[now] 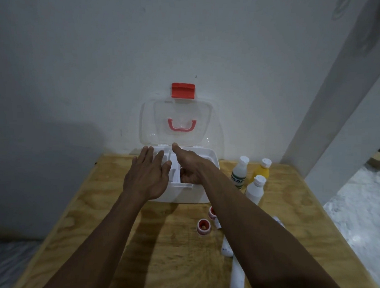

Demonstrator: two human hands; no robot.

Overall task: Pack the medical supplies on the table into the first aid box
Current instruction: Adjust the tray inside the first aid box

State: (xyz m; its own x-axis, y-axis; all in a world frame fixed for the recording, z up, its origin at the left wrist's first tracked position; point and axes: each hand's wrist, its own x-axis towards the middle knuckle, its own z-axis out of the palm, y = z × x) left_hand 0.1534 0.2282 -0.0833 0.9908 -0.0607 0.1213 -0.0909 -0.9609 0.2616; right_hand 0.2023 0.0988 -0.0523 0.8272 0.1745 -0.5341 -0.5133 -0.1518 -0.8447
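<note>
Both hands are over the open first aid box. The left hand hovers flat, its fingers spread and holding nothing. The right hand reaches down inside, its fingers curled around the edge of the inner tray; whether they grip it I cannot tell. Nothing is packed yet, I judge: three bottles stand just right of the right hand, with tape rolls and wrapped rolls nearer the person on the surface. The right forearm hangs over those rolls; pulling back carelessly could sweep them off or tip a bottle. Lifting the tray crookedly could jam it or shift the light box.

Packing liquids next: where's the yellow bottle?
Head view: the yellow bottle stands right of the first aid box, behind two white bottles.
</note>
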